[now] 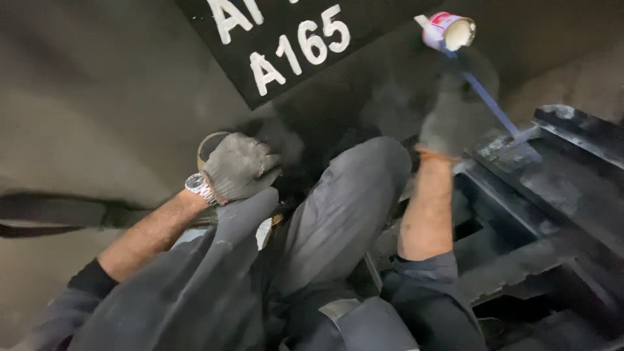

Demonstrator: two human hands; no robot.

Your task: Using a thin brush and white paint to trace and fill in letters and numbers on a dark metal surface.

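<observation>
Your gloved left hand (239, 166) is closed on a round tin (209, 145) left of your knee (364, 170); your right hand (453, 120) grips a blue-handled brush (492, 106) right of the knee.

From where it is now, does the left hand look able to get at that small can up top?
Probably not easily. The left hand grips a round tin low on the left, while the small can sits beyond the right hand, with the raised knee between them.

Gloved right hand (453, 120) grips a blue-handled tool (491, 104); left hand (239, 167) covers a round tin (209, 144).
</observation>
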